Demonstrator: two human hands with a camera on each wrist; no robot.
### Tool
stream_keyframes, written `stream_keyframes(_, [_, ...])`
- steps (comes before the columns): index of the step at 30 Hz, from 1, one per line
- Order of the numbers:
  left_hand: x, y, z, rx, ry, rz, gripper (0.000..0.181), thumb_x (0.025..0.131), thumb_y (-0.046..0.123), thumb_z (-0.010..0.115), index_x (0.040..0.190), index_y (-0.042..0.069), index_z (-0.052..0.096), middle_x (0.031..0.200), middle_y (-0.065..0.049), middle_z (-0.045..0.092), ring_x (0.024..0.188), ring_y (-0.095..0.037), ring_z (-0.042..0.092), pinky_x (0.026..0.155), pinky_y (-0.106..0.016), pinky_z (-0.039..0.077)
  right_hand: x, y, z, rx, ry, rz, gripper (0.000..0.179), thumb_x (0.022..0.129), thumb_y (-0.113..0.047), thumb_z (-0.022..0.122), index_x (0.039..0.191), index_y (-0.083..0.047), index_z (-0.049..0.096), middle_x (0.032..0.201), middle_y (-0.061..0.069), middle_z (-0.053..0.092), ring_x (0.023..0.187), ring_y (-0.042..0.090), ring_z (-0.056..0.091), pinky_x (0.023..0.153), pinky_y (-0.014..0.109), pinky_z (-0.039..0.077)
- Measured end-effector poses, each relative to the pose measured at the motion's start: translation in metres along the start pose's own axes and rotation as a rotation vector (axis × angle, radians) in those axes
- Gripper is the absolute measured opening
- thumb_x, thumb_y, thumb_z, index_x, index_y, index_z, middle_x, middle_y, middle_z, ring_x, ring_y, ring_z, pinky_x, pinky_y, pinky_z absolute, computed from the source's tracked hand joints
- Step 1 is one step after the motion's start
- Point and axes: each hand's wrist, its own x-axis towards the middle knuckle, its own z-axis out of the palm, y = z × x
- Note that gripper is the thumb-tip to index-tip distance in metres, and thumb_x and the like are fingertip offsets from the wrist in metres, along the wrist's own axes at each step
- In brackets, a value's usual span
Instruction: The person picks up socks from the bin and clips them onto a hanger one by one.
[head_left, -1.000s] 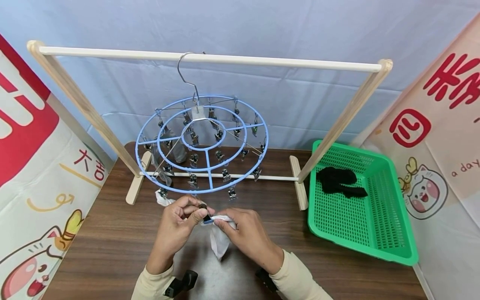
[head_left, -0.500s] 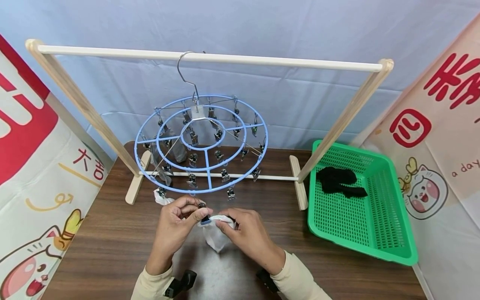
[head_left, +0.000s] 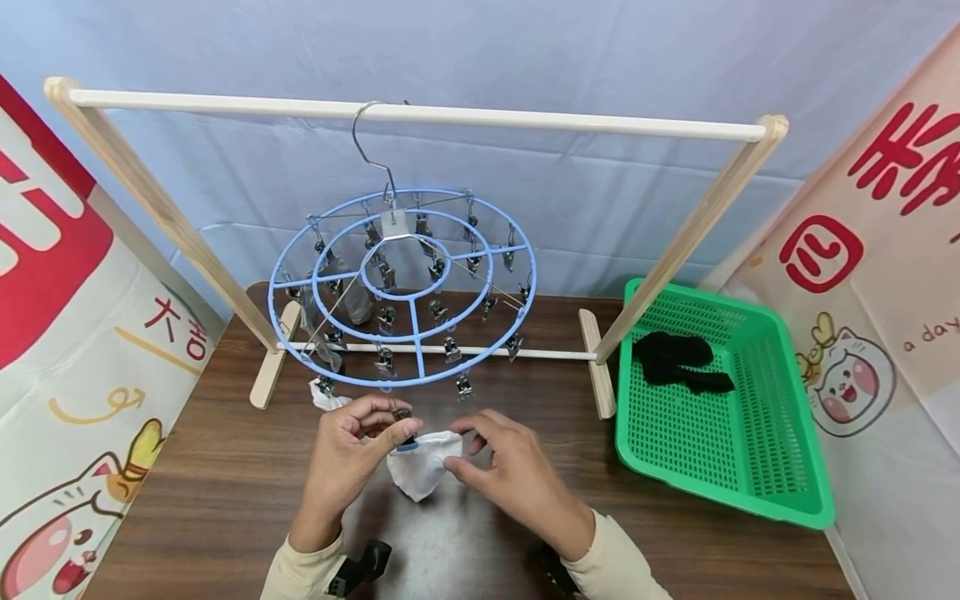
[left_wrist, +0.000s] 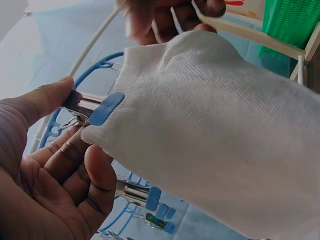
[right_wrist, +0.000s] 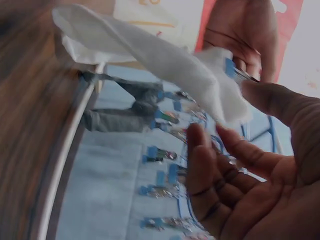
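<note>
My left hand (head_left: 347, 458) pinches a metal clip with blue tips (left_wrist: 105, 109) between thumb and fingers, below the near rim of a round blue sock hanger (head_left: 420, 340). The clip's blue tips are on the cuff of a white sock (head_left: 420, 468), which hangs down from it. At the sock's right side, my right hand (head_left: 517, 475) has thumb and fingers spread apart, close to the cuff edge. In the right wrist view the white sock (right_wrist: 190, 75) lies between that hand's parted thumb and fingers; whether a fingertip touches it is unclear.
The hanger hooks over a wooden rack's top bar (head_left: 525, 119), with several clips dangling. Grey socks (head_left: 354, 296) hang at its back left, and another white item (head_left: 327, 397) at front left. A green basket (head_left: 780, 492) at right holds black socks (head_left: 678, 362).
The right hand has loosened its pinch on the sock and shifted slightly right. The white sock has swung left and spread out below the clip. The left hand stays nearly still.
</note>
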Motion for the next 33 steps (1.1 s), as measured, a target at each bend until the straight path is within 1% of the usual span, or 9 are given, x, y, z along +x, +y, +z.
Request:
stream_keyframes(4, [0.001, 0.000, 0.000, -0.011, 0.003, 0.006, 0.015, 0.081, -0.004, 0.073, 0.094, -0.006, 0.067, 0.080, -0.014, 0.072, 0.073, -0.012, 0.068, 0.065, -0.023, 0.053, -0.005, 0.001, -0.017, -0.066, 0.001, 0.061, 0.031, 0.079, -0.025, 0.081, 0.106, -0.017, 0.069, 0.091, -0.013, 0.062, 0.074, 0.002, 0.056, 0.059, 0.020, 0.045])
stream_keyframes(6, [0.002, 0.000, -0.001, -0.012, 0.009, 0.010, 0.015, 0.081, -0.005, 0.073, 0.095, -0.006, 0.067, 0.080, -0.014, 0.072, 0.073, -0.013, 0.068, 0.065, -0.023, 0.053, -0.007, 0.004, -0.026, -0.096, 0.013, 0.089, 0.029, 0.079, -0.024, 0.081, 0.105, -0.016, 0.069, 0.090, -0.013, 0.063, 0.073, 0.001, 0.057, 0.059, 0.021, 0.046])
stream_keyframes(10, [0.002, 0.000, -0.002, -0.031, 0.017, 0.015, 0.017, 0.082, -0.006, 0.072, 0.098, -0.007, 0.065, 0.083, -0.017, 0.071, 0.075, -0.015, 0.069, 0.062, -0.022, 0.052, -0.011, 0.014, -0.045, -0.096, 0.033, 0.149, 0.023, 0.080, -0.018, 0.080, 0.100, -0.013, 0.070, 0.083, -0.011, 0.065, 0.070, 0.000, 0.058, 0.060, 0.023, 0.051])
stream_keyframes(14, [0.002, -0.001, -0.002, -0.089, 0.035, 0.008, 0.023, 0.081, -0.012, 0.070, 0.102, -0.011, 0.062, 0.085, -0.023, 0.070, 0.077, -0.016, 0.070, 0.061, -0.021, 0.051, -0.014, 0.029, -0.065, -0.103, 0.044, 0.195, 0.019, 0.083, -0.013, 0.077, 0.099, -0.008, 0.070, 0.079, -0.010, 0.065, 0.068, 0.001, 0.058, 0.061, 0.024, 0.052])
stream_keyframes(19, [0.001, -0.001, -0.002, -0.163, 0.061, 0.003, 0.027, 0.078, -0.018, 0.069, 0.101, -0.014, 0.056, 0.087, -0.025, 0.069, 0.080, -0.015, 0.071, 0.060, -0.021, 0.052, -0.020, 0.047, -0.090, -0.245, 0.045, 0.197, 0.014, 0.085, -0.015, 0.075, 0.097, -0.009, 0.070, 0.077, -0.010, 0.065, 0.067, 0.003, 0.058, 0.059, 0.026, 0.049])
stream_keyframes(24, [0.000, -0.002, -0.002, -0.224, 0.068, 0.021, 0.029, 0.078, -0.020, 0.067, 0.087, -0.014, 0.040, 0.088, -0.026, 0.069, 0.080, -0.017, 0.070, 0.058, -0.019, 0.051, -0.025, 0.058, -0.113, -0.373, -0.001, 0.230, 0.013, 0.086, -0.018, 0.074, 0.096, -0.012, 0.070, 0.077, -0.009, 0.066, 0.067, 0.006, 0.059, 0.058, 0.030, 0.045])
stream_keyframes(27, [0.000, -0.001, -0.001, -0.205, 0.064, 0.020, 0.031, 0.078, -0.019, 0.067, 0.078, -0.011, 0.037, 0.090, -0.027, 0.068, 0.080, -0.017, 0.070, 0.058, -0.018, 0.050, -0.026, 0.066, -0.126, -0.412, -0.037, 0.265, 0.013, 0.087, -0.018, 0.073, 0.097, -0.010, 0.070, 0.077, -0.008, 0.066, 0.064, 0.006, 0.057, 0.055, 0.030, 0.044])
stream_keyframes(30, [0.001, 0.000, -0.001, -0.142, 0.071, 0.013, 0.033, 0.078, -0.017, 0.069, 0.071, -0.006, 0.039, 0.091, -0.027, 0.068, 0.082, -0.019, 0.069, 0.060, -0.018, 0.049, -0.024, 0.075, -0.138, -0.417, -0.074, 0.292, 0.014, 0.088, -0.017, 0.071, 0.097, -0.007, 0.071, 0.077, -0.005, 0.067, 0.060, 0.006, 0.055, 0.052, 0.030, 0.043])
stream_keyframes(33, [0.001, 0.001, 0.000, -0.084, 0.094, 0.012, 0.031, 0.078, -0.014, 0.071, 0.069, -0.003, 0.043, 0.093, -0.023, 0.069, 0.082, -0.018, 0.068, 0.060, -0.018, 0.048, -0.019, 0.088, -0.148, -0.404, -0.124, 0.325, 0.014, 0.089, -0.017, 0.070, 0.098, -0.005, 0.071, 0.078, -0.001, 0.068, 0.058, 0.008, 0.055, 0.050, 0.030, 0.043])
